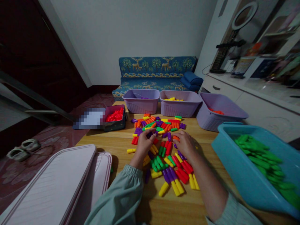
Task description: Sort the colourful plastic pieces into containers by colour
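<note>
A spread of peg-shaped plastic pieces (160, 163) in red, orange, yellow, green and purple covers the middle of the wooden table (150, 204). My left hand (144, 144) is over the left part of the spread, its thumb and fingers curled around a purple plastic piece (152, 132). To the right, my right hand (186, 146) has its fingertips closed on an orange plastic piece (176, 137). Between the two hands, a purple peg (169, 137) and several red and green pieces lie on the table.
Purple bins stand at the back: the left bin (140, 104) with purple pieces, the middle bin (179, 107) with yellow, the right bin (211, 120) with orange-red. A teal bin (236, 175) of green pieces is at right. An open case (114, 126) holds red pieces; white lids (51, 181) lie left.
</note>
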{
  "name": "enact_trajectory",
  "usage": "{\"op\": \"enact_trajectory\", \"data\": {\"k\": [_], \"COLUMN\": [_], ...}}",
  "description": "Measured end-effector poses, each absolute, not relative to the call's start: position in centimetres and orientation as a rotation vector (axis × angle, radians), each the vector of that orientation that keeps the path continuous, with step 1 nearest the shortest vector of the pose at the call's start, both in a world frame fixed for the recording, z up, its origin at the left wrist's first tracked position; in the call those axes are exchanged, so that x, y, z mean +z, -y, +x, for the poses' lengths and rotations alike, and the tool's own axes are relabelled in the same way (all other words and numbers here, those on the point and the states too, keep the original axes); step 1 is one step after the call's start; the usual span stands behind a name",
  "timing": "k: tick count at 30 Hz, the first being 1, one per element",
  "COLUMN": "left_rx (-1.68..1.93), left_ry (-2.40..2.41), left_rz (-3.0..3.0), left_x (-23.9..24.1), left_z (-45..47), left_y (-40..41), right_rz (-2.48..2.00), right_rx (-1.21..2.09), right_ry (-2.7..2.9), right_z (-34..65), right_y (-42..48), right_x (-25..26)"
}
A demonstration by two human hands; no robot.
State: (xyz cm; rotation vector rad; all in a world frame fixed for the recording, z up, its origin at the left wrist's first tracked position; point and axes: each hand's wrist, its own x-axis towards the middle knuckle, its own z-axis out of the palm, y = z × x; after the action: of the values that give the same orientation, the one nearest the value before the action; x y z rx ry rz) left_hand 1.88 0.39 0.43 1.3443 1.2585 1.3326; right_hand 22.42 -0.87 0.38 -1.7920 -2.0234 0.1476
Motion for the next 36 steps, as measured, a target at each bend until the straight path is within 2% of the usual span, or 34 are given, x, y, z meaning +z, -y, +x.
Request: {"op": "enact_trajectory", "data": {"k": [9,16,22,32,36], "left_rx": [1.33,1.313,1.314,1.299,1.284], "left_ry": [-1.272,-1.277,-1.279,-1.285,-1.307], "left_rz": [1.405,1.384,1.369,1.444,1.508], "left_x": [-0.6,-0.2,-0.2,-0.5,-0.7], "left_z": [1.7,1.6,1.5,1.6,1.5], "left_y": [-0.9,-0.6,-0.7,-0.8,-0.9], "right_rz": [-1.645,-1.934,-2.113,-1.974,-1.825], "right_rx": [0.3,0.245,0.268,0.292,0.405], "right_ry": [1.701,1.774,1.891,1.792,1.667], "right_z": [21.6,20.4,19.5,20.1,20.5], "right_y": [-1.3,-6.2,-6.8,-4.4,-3.4], "right_x": [1.3,1.8,2.4,1.1,0.2]}}
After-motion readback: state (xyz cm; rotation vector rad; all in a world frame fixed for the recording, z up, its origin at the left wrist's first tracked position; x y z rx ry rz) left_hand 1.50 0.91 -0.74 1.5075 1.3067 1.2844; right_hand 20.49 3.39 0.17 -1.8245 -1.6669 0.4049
